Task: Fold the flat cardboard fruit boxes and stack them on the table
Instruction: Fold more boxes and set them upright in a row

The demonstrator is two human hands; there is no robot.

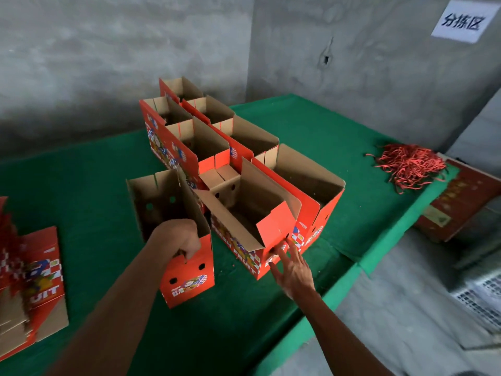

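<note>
A red fruit box stands upright and open on the green table. My left hand grips its near top edge, fingers curled over the rim. To its right sits another erected box with its flaps up. My right hand touches that box's near end panel with spread, straight fingers. Behind them, several erected red boxes stand in two rows toward the wall. A pile of flat boxes lies at the table's left edge.
A heap of red cords lies at the table's far right. Beyond the table's right edge a red carton sits low beside a white mesh crate. Grey concrete walls close the back; a paper sign hangs there.
</note>
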